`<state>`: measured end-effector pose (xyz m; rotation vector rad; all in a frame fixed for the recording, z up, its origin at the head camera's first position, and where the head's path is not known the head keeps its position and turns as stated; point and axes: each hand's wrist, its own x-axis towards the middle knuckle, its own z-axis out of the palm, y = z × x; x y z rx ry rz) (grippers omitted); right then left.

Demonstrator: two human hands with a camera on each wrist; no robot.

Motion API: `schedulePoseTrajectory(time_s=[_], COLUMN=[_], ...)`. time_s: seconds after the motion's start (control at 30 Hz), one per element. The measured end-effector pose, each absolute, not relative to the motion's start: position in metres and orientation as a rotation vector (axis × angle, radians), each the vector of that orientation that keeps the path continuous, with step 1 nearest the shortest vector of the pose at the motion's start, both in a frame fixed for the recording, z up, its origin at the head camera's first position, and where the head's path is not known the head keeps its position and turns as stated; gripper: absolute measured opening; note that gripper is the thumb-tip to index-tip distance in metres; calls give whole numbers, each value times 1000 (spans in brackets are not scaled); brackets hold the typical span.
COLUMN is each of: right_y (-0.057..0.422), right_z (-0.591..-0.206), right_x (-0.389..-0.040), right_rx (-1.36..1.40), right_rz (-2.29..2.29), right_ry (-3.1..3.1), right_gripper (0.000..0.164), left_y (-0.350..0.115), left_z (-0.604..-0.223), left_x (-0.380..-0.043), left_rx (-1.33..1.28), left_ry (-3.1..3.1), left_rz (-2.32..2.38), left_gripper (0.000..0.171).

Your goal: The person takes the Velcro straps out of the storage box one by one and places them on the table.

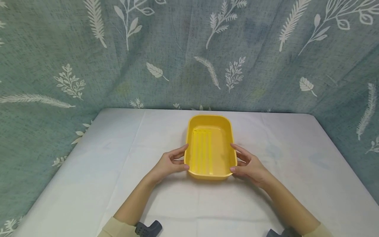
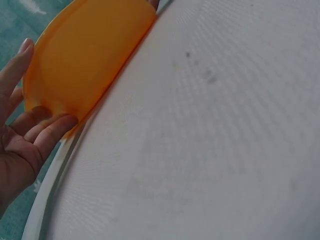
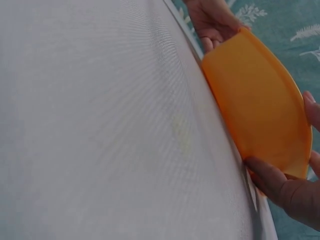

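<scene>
From left to right: a beige sleeve (image 1: 116, 228), with a dark wrist-worn device (image 1: 148, 229) beside it, leads to the left hand (image 1: 171, 162), whose grip grasps the left side of a yellow, rounded-rectangular, plastic-looking tray (image 1: 222, 148). The tray is centred over the white cloth-covered worktop (image 1: 86, 184), towards its far edge; whether it rests there cannot be told. The right hand (image 1: 251, 168) grasps the opposite side, thumb at the near corner. Blue-green leaf-printed fabric (image 1: 183, 49) spans the background.
</scene>
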<state>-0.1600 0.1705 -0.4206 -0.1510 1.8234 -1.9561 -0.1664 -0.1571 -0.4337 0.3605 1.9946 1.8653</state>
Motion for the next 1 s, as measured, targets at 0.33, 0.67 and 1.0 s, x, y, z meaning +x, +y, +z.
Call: schedulePoseTrajectory(time_s=[0.33, 0.67, 1.0], right_y=[182, 185, 195], right_z=[-418, -416, -398], right_x=[-152, -152, -159], right_rx=[-137, -133, -168], right_rz=[-1917, -1907, -1702], right_ry=[1849, 1843, 1911], right_gripper=[86, 84, 84], left_y=[-151, -149, -151], left_z=[-436, -435, -441], left_x=[-165, -161, -171], left_rx=[378, 390, 424], left_ry=[1939, 2028, 2047], left_rz=[1884, 1875, 1875], left_gripper=[83, 81, 67])
